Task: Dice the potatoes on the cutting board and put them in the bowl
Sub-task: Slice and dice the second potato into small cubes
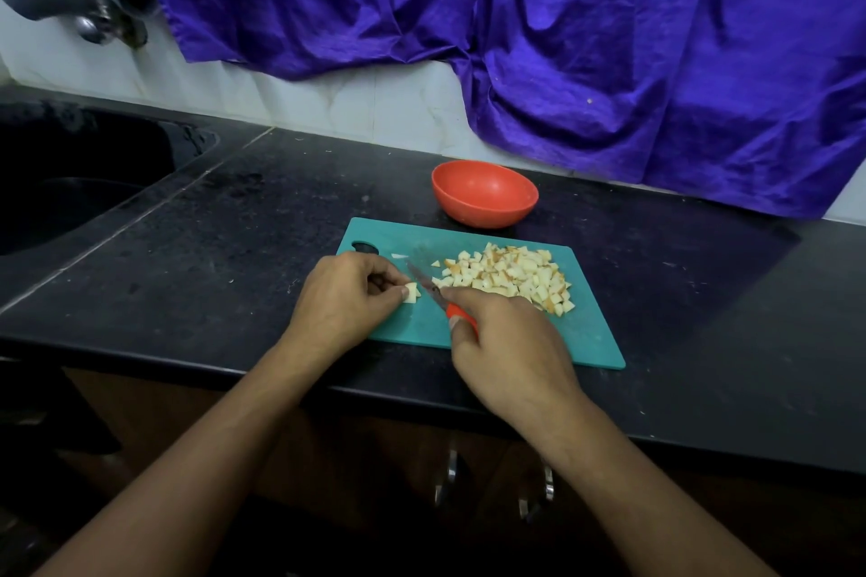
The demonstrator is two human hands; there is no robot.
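Right hand [511, 342] is wrapped round the knife [424, 283]; a small potato piece [411, 293] is pinched by the left hand [347, 300] on the cutting board [586, 342]. Light, firm, probably slippery, so it's best pinned by its sides.

purple cloth [562, 38] hangs over white tiles [351, 98] behind a black counter [234, 225] and sink [70, 183].

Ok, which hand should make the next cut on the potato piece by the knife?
Right. The right hand grips the red-handled knife, blade beside the potato piece, which the left hand pinches on the teal cutting board.
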